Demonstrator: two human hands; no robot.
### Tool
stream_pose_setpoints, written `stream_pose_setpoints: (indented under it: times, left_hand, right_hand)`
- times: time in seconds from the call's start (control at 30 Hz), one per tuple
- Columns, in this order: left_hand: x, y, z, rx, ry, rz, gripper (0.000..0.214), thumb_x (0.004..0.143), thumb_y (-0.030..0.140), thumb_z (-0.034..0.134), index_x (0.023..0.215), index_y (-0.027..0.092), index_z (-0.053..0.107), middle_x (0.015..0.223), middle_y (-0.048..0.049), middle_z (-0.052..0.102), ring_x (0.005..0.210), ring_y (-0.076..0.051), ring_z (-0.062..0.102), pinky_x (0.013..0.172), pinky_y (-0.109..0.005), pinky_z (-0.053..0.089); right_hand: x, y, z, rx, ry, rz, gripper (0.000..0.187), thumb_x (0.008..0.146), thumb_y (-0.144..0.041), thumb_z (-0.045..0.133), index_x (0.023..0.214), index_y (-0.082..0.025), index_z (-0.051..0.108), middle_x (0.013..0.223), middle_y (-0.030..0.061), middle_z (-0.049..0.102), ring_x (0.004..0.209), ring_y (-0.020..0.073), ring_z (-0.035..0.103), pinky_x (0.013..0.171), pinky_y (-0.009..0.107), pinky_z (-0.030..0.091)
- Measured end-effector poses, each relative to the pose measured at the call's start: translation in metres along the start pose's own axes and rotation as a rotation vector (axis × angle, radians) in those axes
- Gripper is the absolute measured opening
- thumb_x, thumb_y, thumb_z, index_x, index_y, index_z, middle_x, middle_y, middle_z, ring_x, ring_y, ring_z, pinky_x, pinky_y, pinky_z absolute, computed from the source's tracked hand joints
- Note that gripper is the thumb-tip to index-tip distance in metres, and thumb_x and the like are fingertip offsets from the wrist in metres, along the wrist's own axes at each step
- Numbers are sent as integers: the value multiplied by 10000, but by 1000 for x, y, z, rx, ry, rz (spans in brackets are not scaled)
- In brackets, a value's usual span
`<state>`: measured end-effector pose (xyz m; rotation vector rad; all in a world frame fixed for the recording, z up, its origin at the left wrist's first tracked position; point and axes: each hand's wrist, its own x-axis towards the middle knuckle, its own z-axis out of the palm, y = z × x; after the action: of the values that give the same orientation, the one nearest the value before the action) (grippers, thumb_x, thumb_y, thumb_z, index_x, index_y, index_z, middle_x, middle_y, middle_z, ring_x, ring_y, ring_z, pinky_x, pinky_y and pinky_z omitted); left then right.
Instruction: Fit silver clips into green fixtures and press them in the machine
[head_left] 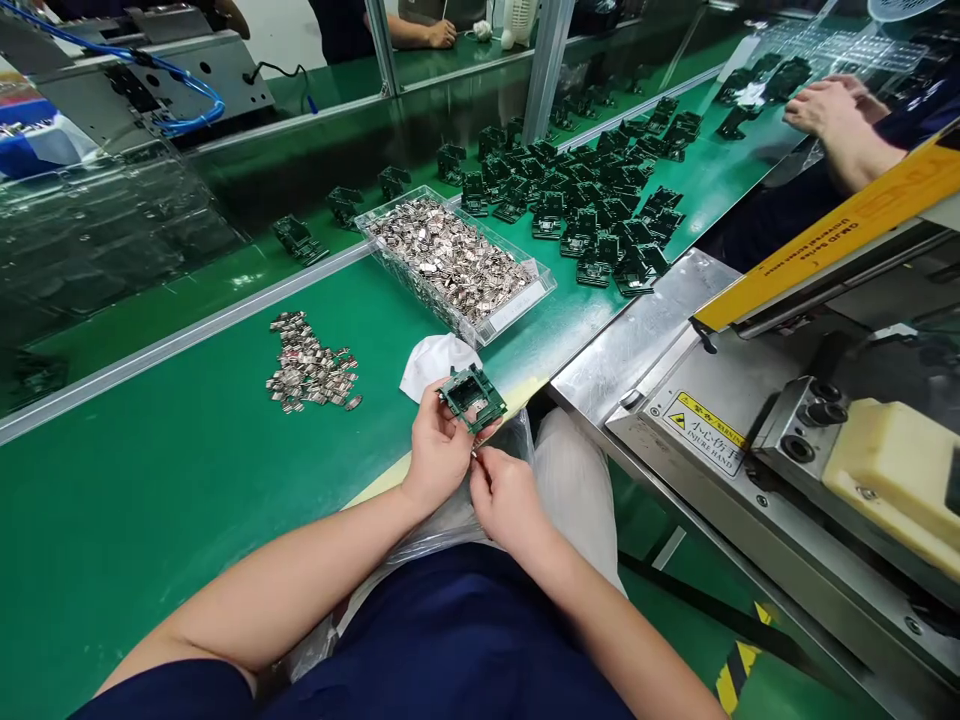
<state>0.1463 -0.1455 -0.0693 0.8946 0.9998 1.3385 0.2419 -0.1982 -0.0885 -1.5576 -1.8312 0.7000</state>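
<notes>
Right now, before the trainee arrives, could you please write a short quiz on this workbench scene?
1. What does the left hand hold?
2. True or false: the loose pile of metal pieces lies inside the clear plastic tray.
3. Which is closer to the left hand: A, the white cloth, or B, the INJURE HAND warning label?

Key:
1. A green frame-shaped part.
2. False: it lies on the green mat, apart from the tray.
3. A.
</notes>
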Motion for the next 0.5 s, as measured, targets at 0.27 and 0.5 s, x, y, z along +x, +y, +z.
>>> stream_pose_setpoints:
  times: [0.27, 0.5]
  left_hand:
    - [1, 1, 0, -49, -19, -7, 426, 720, 370, 790, 984, 221, 491, 944, 6, 619, 826, -144, 672, 775, -315, 615]
    - [1, 2, 0, -72, -13, -30, 453, 711, 382, 793, 1001, 229, 481, 969, -8, 609, 834, -162, 675, 758, -325, 618]
  right_hand:
    - [1, -2, -6, -234, -153, 44, 185, 837, -50, 436, 802, -156, 583, 783, 99, 667, 694, 231, 640, 600, 299, 390]
    - [-2, 16, -9, -299, -209, 117, 225, 859, -38, 504, 1056, -90, 599, 848, 151, 717, 717, 281, 695, 596, 320, 443]
